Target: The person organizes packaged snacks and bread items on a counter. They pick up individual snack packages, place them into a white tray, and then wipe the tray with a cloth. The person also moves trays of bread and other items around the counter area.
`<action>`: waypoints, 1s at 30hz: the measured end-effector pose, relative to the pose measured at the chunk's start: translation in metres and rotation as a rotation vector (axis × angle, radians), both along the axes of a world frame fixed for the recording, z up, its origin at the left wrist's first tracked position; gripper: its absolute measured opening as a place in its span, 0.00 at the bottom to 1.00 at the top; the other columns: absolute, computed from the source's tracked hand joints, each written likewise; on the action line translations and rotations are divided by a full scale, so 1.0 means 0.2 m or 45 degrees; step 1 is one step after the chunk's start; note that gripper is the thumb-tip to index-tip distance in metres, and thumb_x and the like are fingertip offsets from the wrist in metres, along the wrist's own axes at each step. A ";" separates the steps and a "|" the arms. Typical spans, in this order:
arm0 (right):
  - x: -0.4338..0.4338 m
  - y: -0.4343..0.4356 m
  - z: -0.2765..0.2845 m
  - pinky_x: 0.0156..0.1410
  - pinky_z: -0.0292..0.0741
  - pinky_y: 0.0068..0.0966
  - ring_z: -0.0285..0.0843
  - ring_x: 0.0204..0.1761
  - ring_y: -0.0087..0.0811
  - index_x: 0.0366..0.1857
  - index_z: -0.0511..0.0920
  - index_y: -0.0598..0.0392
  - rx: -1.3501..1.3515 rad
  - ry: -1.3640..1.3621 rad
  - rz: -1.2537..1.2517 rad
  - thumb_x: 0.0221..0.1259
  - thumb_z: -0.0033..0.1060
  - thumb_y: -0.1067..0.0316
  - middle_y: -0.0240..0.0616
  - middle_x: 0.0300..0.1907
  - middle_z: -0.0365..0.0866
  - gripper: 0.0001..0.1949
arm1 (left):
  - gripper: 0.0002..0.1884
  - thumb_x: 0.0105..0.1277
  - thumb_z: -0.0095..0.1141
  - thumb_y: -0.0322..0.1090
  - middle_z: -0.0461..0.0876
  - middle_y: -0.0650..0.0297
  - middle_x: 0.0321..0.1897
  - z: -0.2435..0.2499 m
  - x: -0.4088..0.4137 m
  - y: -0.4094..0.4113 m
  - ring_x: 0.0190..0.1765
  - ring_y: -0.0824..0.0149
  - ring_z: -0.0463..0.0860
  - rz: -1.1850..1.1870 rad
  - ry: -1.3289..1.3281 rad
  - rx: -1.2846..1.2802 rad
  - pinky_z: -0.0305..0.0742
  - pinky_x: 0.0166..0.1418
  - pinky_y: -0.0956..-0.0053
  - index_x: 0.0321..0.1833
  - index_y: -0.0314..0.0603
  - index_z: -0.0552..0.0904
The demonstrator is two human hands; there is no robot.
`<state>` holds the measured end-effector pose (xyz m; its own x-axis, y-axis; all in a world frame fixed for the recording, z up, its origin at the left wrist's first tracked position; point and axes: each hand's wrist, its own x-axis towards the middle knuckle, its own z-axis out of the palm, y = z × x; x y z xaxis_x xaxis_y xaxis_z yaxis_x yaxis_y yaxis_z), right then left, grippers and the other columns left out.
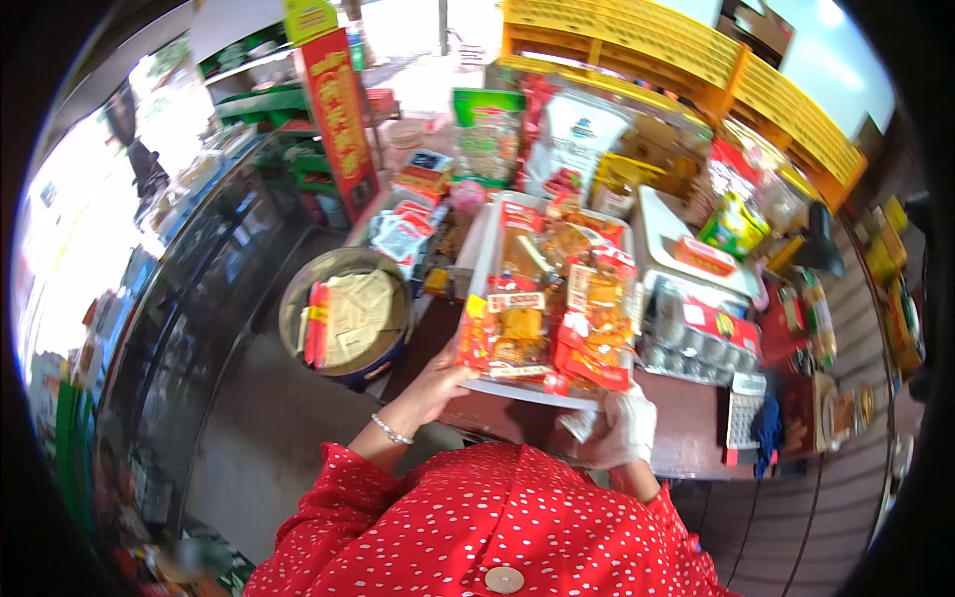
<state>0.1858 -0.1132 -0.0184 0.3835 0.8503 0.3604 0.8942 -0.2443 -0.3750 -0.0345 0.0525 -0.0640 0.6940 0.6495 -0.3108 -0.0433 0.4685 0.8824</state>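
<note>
A white plastic tray [526,392] full of sealed snack packets [520,328] in red and clear wrapping is in front of me. Its front edge appears raised over the dark red table, with a shadow below. My left hand [436,384], with a bead bracelet at the wrist, grips the tray's front left corner. At the front right corner is my right hand [615,429], blurred and partly covered in white, perhaps a glove or cloth. It seems to hold that corner, though its fingertips are hidden. A small shiny scrap [578,424] shows beside it.
Left of the table stands a round tub [291,339] holding paper pieces. To the right are a clear egg carton [701,339] and a calculator [746,410]. Large bags [574,142] stand behind the tray. A glass display case [194,246] runs along the left.
</note>
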 end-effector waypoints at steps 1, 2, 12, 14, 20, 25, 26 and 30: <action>-0.03 0.01 0.01 0.23 0.62 0.31 0.66 0.21 0.44 0.11 0.64 0.51 0.070 0.049 0.000 0.16 0.61 0.65 0.39 0.15 0.63 0.15 | 0.37 0.57 0.51 0.29 0.68 0.68 0.58 0.01 -0.01 -0.01 0.56 0.69 0.70 -0.022 -0.106 -0.044 0.68 0.55 0.63 0.69 0.60 0.53; -0.04 0.02 0.03 0.23 0.61 0.31 0.65 0.20 0.45 0.12 0.63 0.51 0.142 0.090 -0.007 0.17 0.62 0.63 0.40 0.15 0.62 0.16 | 0.37 0.56 0.49 0.26 0.67 0.67 0.59 0.04 -0.01 -0.03 0.57 0.69 0.70 -0.018 -0.273 -0.109 0.69 0.56 0.63 0.70 0.59 0.53; -0.26 0.06 0.35 0.29 0.58 0.34 0.64 0.24 0.44 0.22 0.68 0.56 0.299 -0.198 0.407 0.33 0.62 0.65 0.42 0.20 0.64 0.13 | 0.39 0.51 0.48 0.17 0.66 0.67 0.60 0.40 -0.28 -0.16 0.59 0.75 0.66 0.413 -0.606 0.038 0.62 0.61 0.76 0.69 0.43 0.54; -0.32 0.14 0.37 0.34 0.62 0.36 0.68 0.30 0.47 0.31 0.71 0.58 0.393 -0.194 0.442 0.32 0.64 0.63 0.44 0.27 0.70 0.19 | 0.39 0.50 0.49 0.18 0.67 0.67 0.59 0.44 -0.37 -0.17 0.59 0.75 0.67 0.533 -0.642 0.045 0.62 0.61 0.75 0.69 0.42 0.55; -0.53 0.33 0.44 0.40 0.65 0.37 0.70 0.40 0.50 0.44 0.71 0.59 0.326 -0.205 0.725 0.30 0.67 0.61 0.49 0.40 0.73 0.29 | 0.37 0.48 0.49 0.17 0.69 0.65 0.57 0.58 -0.67 -0.19 0.59 0.73 0.68 0.785 -0.670 0.204 0.61 0.62 0.75 0.67 0.38 0.58; -0.64 0.47 0.49 0.40 0.62 0.36 0.70 0.45 0.49 0.44 0.72 0.59 0.224 -0.306 0.889 0.30 0.66 0.63 0.51 0.45 0.72 0.28 | 0.36 0.48 0.47 0.18 0.70 0.62 0.56 0.68 -0.89 -0.24 0.57 0.72 0.70 1.046 -0.513 0.360 0.63 0.61 0.75 0.66 0.37 0.59; -0.68 0.50 0.48 0.40 0.63 0.35 0.71 0.46 0.47 0.45 0.72 0.57 0.211 -0.172 0.926 0.32 0.64 0.64 0.49 0.46 0.72 0.27 | 0.36 0.48 0.47 0.18 0.71 0.62 0.56 0.67 -0.93 -0.26 0.56 0.71 0.71 1.097 -0.476 0.359 0.64 0.60 0.75 0.66 0.37 0.59; -0.92 0.60 0.52 0.42 0.68 0.30 0.75 0.45 0.38 0.46 0.74 0.53 0.193 0.175 1.116 0.41 0.60 0.68 0.43 0.45 0.75 0.21 | 0.31 0.48 0.45 0.17 0.74 0.60 0.51 0.54 -1.11 -0.41 0.51 0.68 0.76 1.318 -0.249 0.539 0.71 0.55 0.74 0.61 0.35 0.63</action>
